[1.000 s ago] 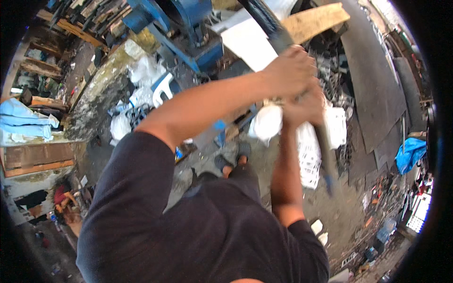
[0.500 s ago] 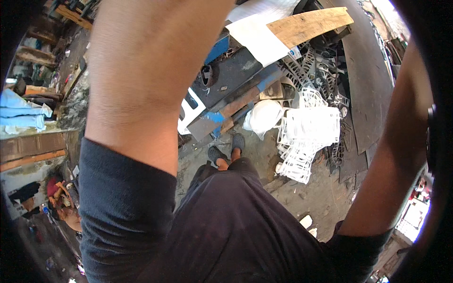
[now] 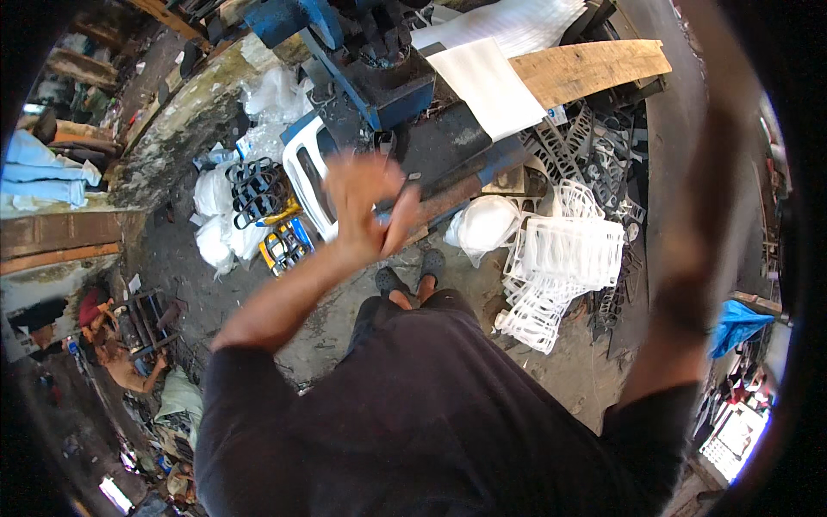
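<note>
My left hand (image 3: 366,202) is over the front edge of the dark workbench (image 3: 448,142), its fingers smeared by motion. I cannot make out anything held in it. Close to its left side, a white sheet with long cut-out slots (image 3: 301,168) leans by the bench. A blue machine with a dark metal block (image 3: 388,86) stands on the bench just beyond the hand. To the right of the machine lies a blank white sheet (image 3: 495,90), partly over a curved wooden board (image 3: 594,69). My right forearm (image 3: 689,276) is raised along the right side; its hand is out of view.
A stack of white cut-out sheets (image 3: 564,254) and a white plastic bundle (image 3: 484,224) sit right of my feet. Dark cut-out scraps (image 3: 594,159) pile behind them. Clear plastic bags (image 3: 220,211) and black cut-out pieces (image 3: 258,189) lie at left. Another person (image 3: 125,366) is at far left.
My left arm has dropped from high across the view down to the bench's front edge, uncovering the blue machine and the bags. My right arm stays raised, shifted slightly inward.
</note>
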Demonstrator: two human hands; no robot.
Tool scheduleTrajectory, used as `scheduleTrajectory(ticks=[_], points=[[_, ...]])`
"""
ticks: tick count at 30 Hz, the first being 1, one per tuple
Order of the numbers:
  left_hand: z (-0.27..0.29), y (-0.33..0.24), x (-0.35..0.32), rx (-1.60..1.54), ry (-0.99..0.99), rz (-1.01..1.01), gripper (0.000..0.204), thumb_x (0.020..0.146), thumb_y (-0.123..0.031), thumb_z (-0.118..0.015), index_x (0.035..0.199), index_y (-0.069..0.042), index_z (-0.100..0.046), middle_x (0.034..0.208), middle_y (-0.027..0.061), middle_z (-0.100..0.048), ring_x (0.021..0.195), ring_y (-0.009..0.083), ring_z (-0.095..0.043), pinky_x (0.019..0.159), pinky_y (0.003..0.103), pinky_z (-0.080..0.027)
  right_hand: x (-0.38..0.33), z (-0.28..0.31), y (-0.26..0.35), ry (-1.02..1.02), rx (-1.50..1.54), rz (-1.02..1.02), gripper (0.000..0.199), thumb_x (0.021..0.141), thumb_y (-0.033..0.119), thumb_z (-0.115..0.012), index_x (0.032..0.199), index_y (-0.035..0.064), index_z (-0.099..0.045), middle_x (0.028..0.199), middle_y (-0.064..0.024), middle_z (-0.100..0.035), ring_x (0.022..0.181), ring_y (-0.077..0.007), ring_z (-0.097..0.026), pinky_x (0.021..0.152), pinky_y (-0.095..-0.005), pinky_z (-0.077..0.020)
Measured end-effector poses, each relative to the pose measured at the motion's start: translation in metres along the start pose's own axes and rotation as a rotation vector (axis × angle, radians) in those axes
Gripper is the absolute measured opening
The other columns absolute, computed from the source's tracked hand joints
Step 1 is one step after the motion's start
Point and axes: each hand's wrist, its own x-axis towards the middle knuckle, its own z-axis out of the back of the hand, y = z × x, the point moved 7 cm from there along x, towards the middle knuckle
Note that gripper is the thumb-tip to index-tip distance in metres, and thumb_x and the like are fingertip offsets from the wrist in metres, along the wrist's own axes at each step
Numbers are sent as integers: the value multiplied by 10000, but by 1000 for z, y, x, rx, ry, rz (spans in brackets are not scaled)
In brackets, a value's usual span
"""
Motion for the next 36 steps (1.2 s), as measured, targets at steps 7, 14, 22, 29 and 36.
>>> scheduleTrajectory(ticks=[7,14,22,29,36], points=[[-31,78,-163,447,526,608,686,861,-410,-708,1336,31,-483,1395,178,-463,1369,370,-368,1109,598,-181,-365,-284,47,602,1260,-1495,310,927,258,-694,1032,-25,-622,887,-43,-626,822,-160,-605,757,-304,-490],[-53,112,-174,452,978,365,454,841,-277,-692,1217,-41,-599,1310,128,-574,1299,268,-488,1138,626,-169,-383,-342,119,492,1714,-1743,377,953,188,-626,1238,-28,-506,1099,-98,-592,1007,-223,-608,949,-363,-494],[-21,116,-205,-136,721,1247,650,860,-462,-684,1242,51,-567,1114,192,-678,1065,267,-641,973,351,-419,-411,-327,165,394,1782,-1998,436,938,266,-681,1286,63,-511,1253,-46,-601,1155,-225,-569,1025,-424,-409],[-61,164,-245,-530,58,1774,908,826,-580,-724,1330,122,-448,898,72,-581,802,182,-558,705,356,-459,-399,-307,192,454,1759,-1916,478,937,279,-684,1309,39,-502,1205,-61,-627,1119,-214,-601,983,-404,-454],[-37,151,-212,-440,-70,1906,906,855,-613,-663,1306,149,-471,1227,232,-580,1086,306,-583,919,418,-474,-398,-295,211,501,1630,-1941,474,946,273,-669,1293,-3,-505,1202,-95,-625,1108,-242,-612,961,-423,-478]])
